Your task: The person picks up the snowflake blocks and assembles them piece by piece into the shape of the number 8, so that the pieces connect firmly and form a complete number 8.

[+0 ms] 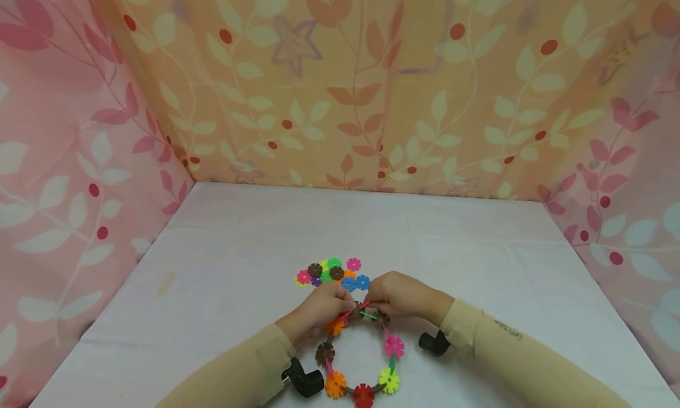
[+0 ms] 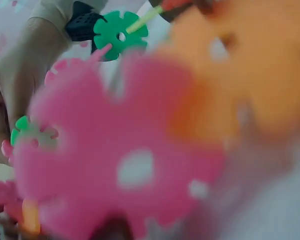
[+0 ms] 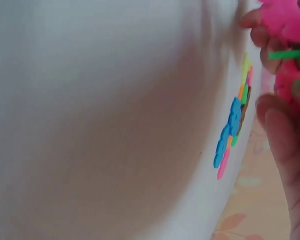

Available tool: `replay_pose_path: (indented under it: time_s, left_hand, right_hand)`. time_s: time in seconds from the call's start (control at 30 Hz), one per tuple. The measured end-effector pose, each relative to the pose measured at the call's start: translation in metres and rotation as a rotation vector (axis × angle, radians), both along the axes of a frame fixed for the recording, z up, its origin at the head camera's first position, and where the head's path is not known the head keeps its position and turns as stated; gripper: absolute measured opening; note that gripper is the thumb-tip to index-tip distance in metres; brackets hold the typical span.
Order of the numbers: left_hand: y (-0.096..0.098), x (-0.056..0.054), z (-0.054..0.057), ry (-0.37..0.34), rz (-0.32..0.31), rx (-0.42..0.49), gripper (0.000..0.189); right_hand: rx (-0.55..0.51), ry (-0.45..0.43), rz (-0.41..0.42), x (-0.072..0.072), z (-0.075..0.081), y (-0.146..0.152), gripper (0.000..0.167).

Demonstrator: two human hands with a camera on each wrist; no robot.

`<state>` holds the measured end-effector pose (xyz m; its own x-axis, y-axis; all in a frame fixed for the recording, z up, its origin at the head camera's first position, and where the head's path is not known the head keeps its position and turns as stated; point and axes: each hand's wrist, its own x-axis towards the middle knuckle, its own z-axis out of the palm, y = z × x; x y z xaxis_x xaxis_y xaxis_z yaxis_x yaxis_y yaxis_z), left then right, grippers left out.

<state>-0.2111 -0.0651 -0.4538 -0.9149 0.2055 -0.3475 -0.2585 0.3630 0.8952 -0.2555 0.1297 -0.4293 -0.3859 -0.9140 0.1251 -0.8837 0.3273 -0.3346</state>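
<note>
Plastic Wants a Straight Push

Both hands seem busy with a joint at the far side of the ring of notched discs (image 1: 394, 346), which is between the forearms, nearer the person than the loose discs (image 1: 336, 273) on the table (image 1: 239, 248). The left hand (image 1: 329, 302) pinches the ring near an orange disc (image 1: 336, 326); the right hand (image 1: 397, 293) pinches it close by, around pink and brown pieces. Best to hold one disc steady, cross the other at right angles, line up slot with slot, and press evenly (twisting could pop a neighbour loose). Whether the joint is fully seated, I cannot tell.
</note>
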Motion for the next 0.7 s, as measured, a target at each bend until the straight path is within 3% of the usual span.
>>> replay_pose_path:
  time_s: [0.3, 0.7]
  left_hand:
    - [-0.008, 0.001, 0.0, -0.022, -0.072, 0.008, 0.017]
    - [-0.006, 0.001, 0.001, -0.05, -0.066, 0.009, 0.016]
  right_hand:
    - [0.032, -0.151, -0.019, -0.006, 0.0, 0.003, 0.008]
    - [-0.003, -0.108, 0.006, -0.012, -0.001, 0.01, 0.008]
